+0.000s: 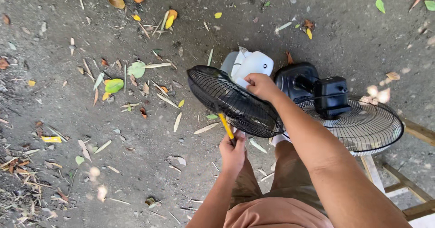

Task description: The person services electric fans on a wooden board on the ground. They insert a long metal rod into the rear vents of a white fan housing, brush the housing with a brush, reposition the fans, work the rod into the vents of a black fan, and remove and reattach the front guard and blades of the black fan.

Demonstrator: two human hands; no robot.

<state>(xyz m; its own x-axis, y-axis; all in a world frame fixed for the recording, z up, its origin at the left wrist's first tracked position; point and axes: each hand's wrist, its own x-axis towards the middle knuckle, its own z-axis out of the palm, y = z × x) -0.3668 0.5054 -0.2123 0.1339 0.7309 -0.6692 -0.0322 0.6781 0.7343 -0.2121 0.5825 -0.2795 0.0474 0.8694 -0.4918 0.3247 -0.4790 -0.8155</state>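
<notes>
Right hand [259,85] grips the top rim of a black fan grille [233,103], holding it tilted above the dirt ground [68,119]. Left hand [233,153] is clenched around a yellow screwdriver [225,126], tip touching the grille's lower edge. Beside them sits the fan [333,99], on its rear grille [367,128].

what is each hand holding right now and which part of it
The left hand grips a yellow-handled tool by the lower end of its handle. The right hand holds the black fan grille at its upper rim.
</notes>
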